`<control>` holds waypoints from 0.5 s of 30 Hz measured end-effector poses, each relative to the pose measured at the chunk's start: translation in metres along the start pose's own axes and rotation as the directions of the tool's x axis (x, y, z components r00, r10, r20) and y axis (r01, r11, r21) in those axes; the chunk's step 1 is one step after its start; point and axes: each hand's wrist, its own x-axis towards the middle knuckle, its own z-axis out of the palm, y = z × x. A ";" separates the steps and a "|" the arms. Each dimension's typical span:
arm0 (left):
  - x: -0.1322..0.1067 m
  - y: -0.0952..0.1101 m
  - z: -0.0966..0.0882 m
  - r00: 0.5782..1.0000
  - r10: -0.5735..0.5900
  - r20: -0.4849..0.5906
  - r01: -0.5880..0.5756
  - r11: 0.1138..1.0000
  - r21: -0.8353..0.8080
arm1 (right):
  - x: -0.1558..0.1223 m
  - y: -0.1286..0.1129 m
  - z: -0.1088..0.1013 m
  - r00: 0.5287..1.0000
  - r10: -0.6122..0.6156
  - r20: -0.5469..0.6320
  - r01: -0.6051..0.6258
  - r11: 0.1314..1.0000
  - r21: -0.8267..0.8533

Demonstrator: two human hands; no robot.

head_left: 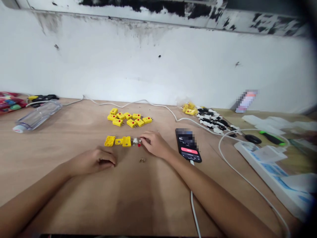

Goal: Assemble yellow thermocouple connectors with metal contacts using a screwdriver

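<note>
My left hand (pixel 102 158) rests on the table with its fingers curled and closed; whether anything is inside is hidden. Just beyond it lie yellow plastic housing parts: an open shell (pixel 109 141), a small flat piece (pixel 119 141) and a block with a round grey spot (pixel 126 141). My right hand (pixel 154 142) pinches at the right end of this row, by a small white part (pixel 135 140) and a red button-like piece (pixel 139 145). What its fingertips hold is too small to make out. Small brass-coloured metal bits (pixel 142 160) lie between the hands.
Several yellow blocks with red buttons (pixel 127 115) sit farther back. A phone (pixel 188 145) on a white cable lies right of my right hand. Also around are a clear bottle (pixel 38 115), black and white parts (pixel 214 119), a bagged yellow group (pixel 189 108) and a power strip (pixel 267 175).
</note>
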 end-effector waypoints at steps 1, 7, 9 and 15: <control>0.004 0.000 0.004 1.000 0.005 -0.004 -0.005 1.000 0.008 | -0.002 -0.001 -0.003 1.000 -0.010 -0.021 0.010 1.000 -0.005; 0.039 0.000 0.014 0.995 0.097 -0.036 -0.090 0.983 0.162 | -0.021 0.000 -0.014 0.998 -0.049 -0.039 0.046 0.995 -0.085; 0.054 -0.002 0.017 0.989 0.135 -0.054 -0.118 0.963 0.241 | -0.025 0.002 -0.015 0.998 -0.052 -0.035 0.048 0.993 -0.103; 0.088 -0.008 0.027 0.970 0.198 -0.138 -0.093 0.836 0.540 | -0.028 0.004 -0.011 0.994 -0.113 0.010 0.113 0.986 -0.123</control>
